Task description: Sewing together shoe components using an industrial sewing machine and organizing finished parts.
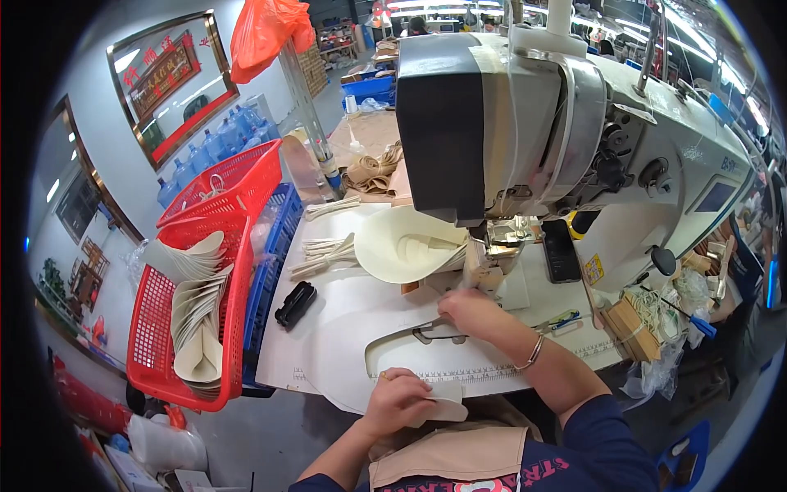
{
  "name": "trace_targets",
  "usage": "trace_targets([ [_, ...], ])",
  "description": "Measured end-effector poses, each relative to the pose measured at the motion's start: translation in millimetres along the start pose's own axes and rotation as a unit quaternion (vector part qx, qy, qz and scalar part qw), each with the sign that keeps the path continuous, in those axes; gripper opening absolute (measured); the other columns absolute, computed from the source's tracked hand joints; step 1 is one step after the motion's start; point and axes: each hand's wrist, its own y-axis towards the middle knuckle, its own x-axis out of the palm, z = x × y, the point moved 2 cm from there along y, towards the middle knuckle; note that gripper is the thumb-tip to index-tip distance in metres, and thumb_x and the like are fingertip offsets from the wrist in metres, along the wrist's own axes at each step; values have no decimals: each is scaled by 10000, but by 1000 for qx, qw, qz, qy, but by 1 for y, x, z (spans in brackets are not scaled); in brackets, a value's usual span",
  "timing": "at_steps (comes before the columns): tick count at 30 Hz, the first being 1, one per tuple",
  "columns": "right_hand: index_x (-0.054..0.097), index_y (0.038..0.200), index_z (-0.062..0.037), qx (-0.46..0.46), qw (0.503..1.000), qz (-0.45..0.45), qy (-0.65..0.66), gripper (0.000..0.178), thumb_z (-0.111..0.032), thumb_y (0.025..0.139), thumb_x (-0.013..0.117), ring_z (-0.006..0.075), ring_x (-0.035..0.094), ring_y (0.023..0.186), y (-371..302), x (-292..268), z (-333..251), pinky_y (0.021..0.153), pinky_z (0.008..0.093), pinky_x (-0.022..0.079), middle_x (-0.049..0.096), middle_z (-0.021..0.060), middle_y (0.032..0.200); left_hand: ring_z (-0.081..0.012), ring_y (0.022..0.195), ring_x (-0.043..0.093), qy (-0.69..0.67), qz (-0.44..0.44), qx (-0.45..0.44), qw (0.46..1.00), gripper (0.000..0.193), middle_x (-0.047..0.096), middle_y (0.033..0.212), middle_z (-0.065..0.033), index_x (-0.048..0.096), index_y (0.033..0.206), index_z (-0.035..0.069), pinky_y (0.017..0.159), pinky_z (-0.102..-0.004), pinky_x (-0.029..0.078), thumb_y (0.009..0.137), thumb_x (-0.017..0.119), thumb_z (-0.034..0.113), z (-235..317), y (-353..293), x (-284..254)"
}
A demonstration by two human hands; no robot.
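Observation:
My left hand is at the table's front edge, its fingers closed on a small cream leather-like piece with rounded ends. My right hand is just in front of the needle area of a large sewing machine. Its fingers are curled together, and what they hold, if anything, is hidden. A broad, pale curved sheet lies flat on the table to the left of my right hand. Behind it, a curled cream piece rests on strips beside the machine head.
Red baskets on the left hold fanned cream pieces. A black clip-like object and bundled strips lie on the table. A phone lies by the machine, with a small cutter and wooden block at right.

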Motion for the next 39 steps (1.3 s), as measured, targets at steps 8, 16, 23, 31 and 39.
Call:
trace_targets([
  [8, 548, 878, -20, 54, 935, 196, 289, 100, -117, 857, 561, 161, 573, 668, -27, -42, -55, 594, 272, 464, 585, 46, 777, -120, 654, 550, -123, 179, -171, 961, 107, 603, 810, -78, 593, 895, 0, 577, -242, 446, 799, 583, 47, 39, 65, -64],
  [16, 625, 948, 17, 153, 752, 116, 631, 148, -93, 851, 608, 54, 528, 553, -74, -57, -66, 511, 168, 443, 590, 12, 681, -241, 867, 595, -4, 71, -76, 995, 97, 637, 737, -32, 626, 719, 87, 768, -337, 409, 677, 713, 93, 28, 98, -15],
  [23, 624, 983, 35, 148, 806, 120, 561, 187, -96, 851, 608, 52, 558, 614, -95, -51, -55, 557, 186, 465, 613, 16, 717, -217, 866, 595, 31, 50, -89, 994, 120, 620, 707, -15, 620, 701, 91, 773, -332, 392, 668, 731, 122, 31, 99, -2],
  [31, 619, 952, 44, 116, 834, 147, 519, 157, -77, 856, 593, 50, 552, 591, -89, -50, -55, 543, 186, 464, 611, 16, 700, -218, 825, 585, 53, 59, -85, 993, 133, 613, 729, -23, 617, 732, 87, 781, -332, 378, 670, 730, 122, 31, 98, -3],
  [39, 625, 898, 19, 136, 801, 196, 549, 131, -102, 855, 602, 53, 544, 559, -77, -58, -45, 505, 183, 451, 603, 22, 680, -248, 689, 554, 69, 10, 21, 997, 78, 603, 729, -70, 594, 752, 35, 663, -337, 431, 706, 657, 34, 37, 135, -4],
])
